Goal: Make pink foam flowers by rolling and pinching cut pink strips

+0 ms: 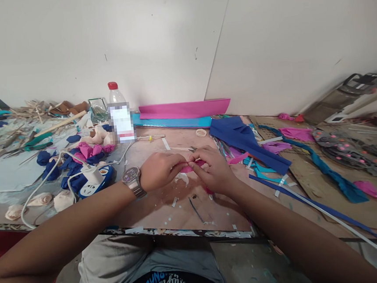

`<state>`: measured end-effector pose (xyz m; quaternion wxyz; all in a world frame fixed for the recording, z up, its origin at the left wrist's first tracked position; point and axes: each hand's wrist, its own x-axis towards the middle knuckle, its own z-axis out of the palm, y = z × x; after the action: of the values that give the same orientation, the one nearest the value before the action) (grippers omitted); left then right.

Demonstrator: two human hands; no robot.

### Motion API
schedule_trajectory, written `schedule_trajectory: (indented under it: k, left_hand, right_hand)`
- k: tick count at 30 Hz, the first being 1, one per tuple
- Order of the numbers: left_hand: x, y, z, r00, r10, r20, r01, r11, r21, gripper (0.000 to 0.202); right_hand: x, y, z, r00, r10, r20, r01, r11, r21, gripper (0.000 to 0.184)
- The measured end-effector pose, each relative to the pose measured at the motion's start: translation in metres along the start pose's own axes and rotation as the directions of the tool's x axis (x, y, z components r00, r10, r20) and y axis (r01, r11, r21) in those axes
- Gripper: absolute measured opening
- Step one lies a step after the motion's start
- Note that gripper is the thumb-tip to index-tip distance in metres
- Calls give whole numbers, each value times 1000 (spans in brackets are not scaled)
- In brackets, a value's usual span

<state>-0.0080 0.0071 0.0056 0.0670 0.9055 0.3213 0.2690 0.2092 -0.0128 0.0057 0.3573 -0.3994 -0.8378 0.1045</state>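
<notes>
Over the middle of the table, my left hand [158,169] and my right hand [212,168] meet with their fingertips pinched together. Between them they hold a narrow pink fabric strip [187,167], partly covered by my fingers. More pink fabric [238,159] shows just right of my right hand; whether it is the same piece I cannot tell. Grey metal tool tips [192,149] poke out behind my right fingers, the rest of the tool hidden. A white curled scrap [182,178] lies below my hands. Under my right palm, a small dark-pink bit is mostly covered.
At left, blue, pink and cream fabric flowers [85,152] surround a blue power strip [96,180] with a white cable. Behind stand a red-capped bottle [116,97] and folded pink fabric [184,110]. Blue fabric [237,135] and a long white stick [333,217] lie at right.
</notes>
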Motion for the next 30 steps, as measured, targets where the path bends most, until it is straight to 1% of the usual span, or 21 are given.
schedule_trajectory:
  k: [2,5,8,12,15,18,24,30]
  left_hand:
    - [1,0,-1,1000,-10,-1,10,999,-37,29]
    - [3,3,-4,999,-51,12,52,987,-152,25]
    - [3,6,-6,996,-80,44,89,957,-278,22]
    - [4,7,-6,993,-93,75,114,921,-373,20]
    - [4,6,-6,990,-107,89,134,910,-393,17]
    - [5,5,-5,988,-114,101,144,915,-378,14]
    - [5,3,-6,989,-108,98,135,935,-328,14]
    - [4,4,-7,987,-103,123,141,919,-367,13]
  right_hand:
    - [0,0,-1,1000,-15,-4,15,1000,-10,13]
    - [-1,1,-2,1000,-24,-13,24,999,-36,15]
    - [-2,1,-1,999,-31,-27,30,999,-37,14]
    - [-2,1,0,998,-34,-47,34,999,-13,13]
    - [-2,1,0,999,-28,-43,28,1000,4,10]
    - [-2,1,0,999,-29,-28,30,1000,6,7]
    - [0,2,0,999,-23,-26,23,1000,-4,11]
    - [-1,2,1,998,-53,-25,52,998,-21,11]
